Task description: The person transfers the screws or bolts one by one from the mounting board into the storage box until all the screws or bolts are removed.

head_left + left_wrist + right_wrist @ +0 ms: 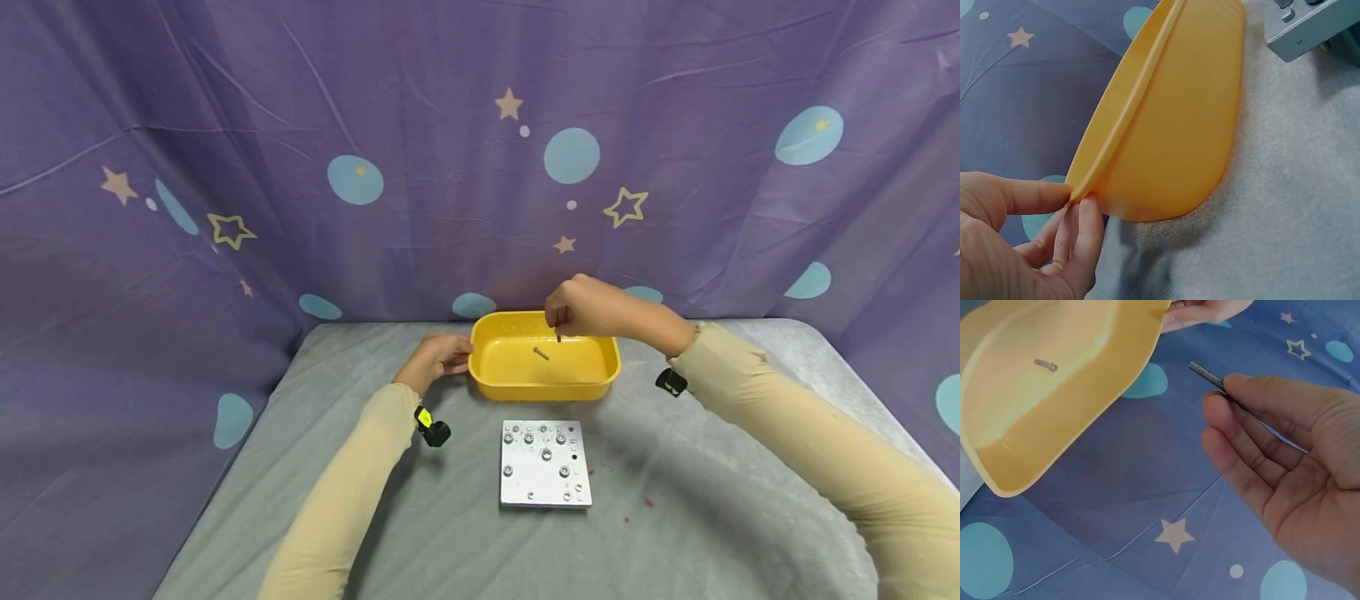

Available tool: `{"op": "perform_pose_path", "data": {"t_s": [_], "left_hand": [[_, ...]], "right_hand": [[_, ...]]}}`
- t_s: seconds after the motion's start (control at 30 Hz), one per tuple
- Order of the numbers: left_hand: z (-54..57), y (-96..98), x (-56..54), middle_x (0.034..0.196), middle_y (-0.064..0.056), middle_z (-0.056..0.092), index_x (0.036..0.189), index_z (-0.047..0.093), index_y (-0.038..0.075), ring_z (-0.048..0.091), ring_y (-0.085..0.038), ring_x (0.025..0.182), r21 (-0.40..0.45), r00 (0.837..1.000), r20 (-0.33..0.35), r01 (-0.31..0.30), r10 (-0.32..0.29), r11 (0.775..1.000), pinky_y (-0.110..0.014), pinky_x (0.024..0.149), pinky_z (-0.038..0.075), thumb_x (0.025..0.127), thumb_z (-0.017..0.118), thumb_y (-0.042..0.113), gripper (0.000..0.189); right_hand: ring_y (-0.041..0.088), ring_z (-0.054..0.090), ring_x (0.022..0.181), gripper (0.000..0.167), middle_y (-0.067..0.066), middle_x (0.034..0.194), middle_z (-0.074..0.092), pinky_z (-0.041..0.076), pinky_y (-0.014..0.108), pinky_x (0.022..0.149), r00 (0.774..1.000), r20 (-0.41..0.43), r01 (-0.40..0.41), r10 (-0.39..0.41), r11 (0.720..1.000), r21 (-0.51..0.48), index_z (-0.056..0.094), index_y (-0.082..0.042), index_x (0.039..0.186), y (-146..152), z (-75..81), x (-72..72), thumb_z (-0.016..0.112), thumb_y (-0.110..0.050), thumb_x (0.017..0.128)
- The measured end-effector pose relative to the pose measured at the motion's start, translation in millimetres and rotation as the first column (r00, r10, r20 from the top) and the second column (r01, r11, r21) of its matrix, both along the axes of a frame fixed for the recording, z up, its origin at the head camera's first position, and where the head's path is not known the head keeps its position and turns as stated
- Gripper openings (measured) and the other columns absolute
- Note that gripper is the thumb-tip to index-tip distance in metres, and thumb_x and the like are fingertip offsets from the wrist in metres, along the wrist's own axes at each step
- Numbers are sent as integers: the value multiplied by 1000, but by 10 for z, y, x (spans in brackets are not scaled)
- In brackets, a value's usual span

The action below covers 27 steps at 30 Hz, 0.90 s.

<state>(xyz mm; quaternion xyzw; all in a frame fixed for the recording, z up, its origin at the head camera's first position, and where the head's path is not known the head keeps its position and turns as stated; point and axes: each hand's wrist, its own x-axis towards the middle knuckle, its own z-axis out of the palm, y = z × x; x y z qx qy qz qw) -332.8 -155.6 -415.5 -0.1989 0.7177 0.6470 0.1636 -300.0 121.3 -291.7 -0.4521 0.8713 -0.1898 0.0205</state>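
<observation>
My left hand (444,354) pinches the rim at the left end of a yellow plastic tray (1172,137), thumb on one side and fingers on the other in the left wrist view. Over the tray's back right part, my right hand (588,307) holds a small screw (1206,375) between thumb and forefinger. Its threaded shank sticks out past the fingertips, while its other end is hidden in the grip. A second screw (541,353) lies on the tray floor near the middle.
In front of the tray lies a silver metal plate (536,483) with several bolts set in it. A grey cloth (675,517) covers the table. Behind it hangs a purple curtain (450,233) with stars and dots. Small red specks (648,502) mark the cloth at the right.
</observation>
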Motion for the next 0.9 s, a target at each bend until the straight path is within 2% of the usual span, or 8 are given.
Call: {"op": "perform_pose_path", "data": {"t_s": [0.1,0.23,0.43,0.57,0.63,0.77,0.9], "left_hand": [[-2,-2,3,102,-9,76,133,65,-1,67,-9,70,-2,1000,-3,-3,3,1000,-22,63,61,95,66,0,39],[-9,-4,11,111,-12,75,134,64,0,68,-10,73,-8,1000,-2,-2,2,1000,-22,65,62,95,66,0,39],[-18,-3,12,125,-16,71,134,65,0,69,-12,79,-6,1000,-1,-1,1,1000,-25,74,63,95,65,1,39],[-15,2,8,128,-17,70,133,65,-1,69,-12,81,0,1000,0,-4,4,1000,-26,77,63,95,66,0,38],[-13,1,6,125,-16,71,133,65,-1,70,-12,80,2,1000,2,-5,5,1000,-27,76,64,95,66,0,38],[-5,0,8,123,-16,72,133,65,-1,70,-13,79,6,1000,4,-9,9,1000,-24,67,63,94,67,0,38],[2,1,5,119,-15,74,132,65,-1,70,-12,76,9,1000,-1,-10,10,1000,-23,63,62,94,67,0,39]], "right_hand": [[17,71,73,13,7,80,75,62,33,70,1000,-18,-1,1,1000,-3,75,-4,83,-10,9,-66,73,10,82],[20,72,73,14,9,79,75,63,35,71,1000,-31,-4,4,1000,-16,76,-2,81,-10,13,-160,73,12,81],[23,73,74,14,13,79,75,63,37,72,1000,-13,25,-25,1000,-13,77,-1,79,-10,9,-303,73,12,79],[24,72,75,14,13,80,76,63,39,73,999,6,50,-50,999,1,78,-1,80,-20,-3,-382,73,12,79],[25,72,76,14,13,81,76,63,40,74,998,14,62,-62,998,10,78,-1,80,-29,-10,-415,73,12,80],[26,72,77,13,14,82,76,63,41,75,995,31,95,-96,995,43,78,-1,81,-57,-27,-469,72,10,82],[22,71,71,12,13,81,77,62,38,71,990,51,127,-132,987,95,79,-1,81,-96,-62,-532,72,9,83]]}}
